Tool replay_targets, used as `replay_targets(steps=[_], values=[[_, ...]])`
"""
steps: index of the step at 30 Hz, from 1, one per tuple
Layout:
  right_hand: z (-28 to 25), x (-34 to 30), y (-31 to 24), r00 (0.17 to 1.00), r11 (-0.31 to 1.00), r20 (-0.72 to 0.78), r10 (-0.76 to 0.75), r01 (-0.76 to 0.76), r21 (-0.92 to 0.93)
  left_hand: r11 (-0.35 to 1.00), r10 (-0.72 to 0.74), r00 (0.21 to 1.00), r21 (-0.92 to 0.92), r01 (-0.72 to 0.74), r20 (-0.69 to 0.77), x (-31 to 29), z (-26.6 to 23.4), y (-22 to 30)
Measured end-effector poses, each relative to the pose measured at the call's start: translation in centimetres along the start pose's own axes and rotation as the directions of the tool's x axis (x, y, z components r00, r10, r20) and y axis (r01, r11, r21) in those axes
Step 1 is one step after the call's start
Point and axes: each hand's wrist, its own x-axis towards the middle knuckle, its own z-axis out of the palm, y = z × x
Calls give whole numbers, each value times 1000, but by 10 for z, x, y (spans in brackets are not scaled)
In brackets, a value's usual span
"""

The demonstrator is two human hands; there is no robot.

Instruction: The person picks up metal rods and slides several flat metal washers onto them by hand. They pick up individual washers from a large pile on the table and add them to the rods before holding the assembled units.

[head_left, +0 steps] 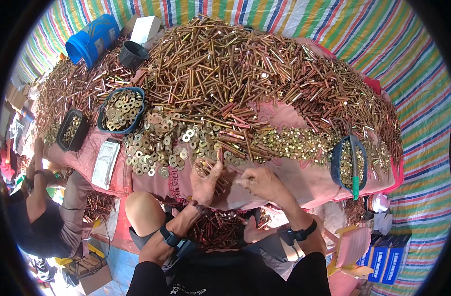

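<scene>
Co-worker (pixel 30 222): While this person is sitting at the left edge, a forearm is stretching toward the left end of the pink cloth (pixel 304 180).
Black tub (pixel 81 139): It is standing on the left, holding small brassy pieces (pixel 75 121).
Blue bucket (pixel 94 39): It is lying tilted at the far left, beside the bolts (pixel 205 64) that are covering the far side.
Blue bowl (pixel 118 131): It is standing left of centre, holding washers, and more washers (pixel 151 143) are lying loose just right of it.
Left hand (pixel 204 185): It is grasping a bundle (pixel 220 186) of bolts at near centre, fingers wrapping round it.
Between the hands: The person appears to be working on the held bundle; the next move would seem to be calling for a steady left hold and fine right fingers.
Right hand (pixel 262 182): It is hovering just right of the bundle, fingers curling inward; whether they are pinching anything, I cannot tell.
Nuts (pixel 294 145): They are spreading from centre to right.
Blue basket (pixel 337 170): It is standing at the right, holding more nuts, a green handle (pixel 355 186) leaning over its near rim.
</scene>
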Motion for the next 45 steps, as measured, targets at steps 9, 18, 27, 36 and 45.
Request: replay_targets(steps=[9,18,27,36,45], values=[[33,40,7,755,823,-341,-559,457,-338,984,-148,986,-107,140,-70,7,-8,11],[32,42,0,816,788,-245,-524,354,-504,951,-243,969,-208,227,-50,11,-13,10],[32,48,15,732,603,-118,-671,447,-661,990,-63,988,-136,43,-143,1,-6,1],[16,44,6,575,588,-301,-761,414,-695,971,-124,989,-216,105,-77,6,-12,9],[21,25,-17,839,803,-466,-280,471,365,986,14,999,168,-20,35,-8,-3,-3]])
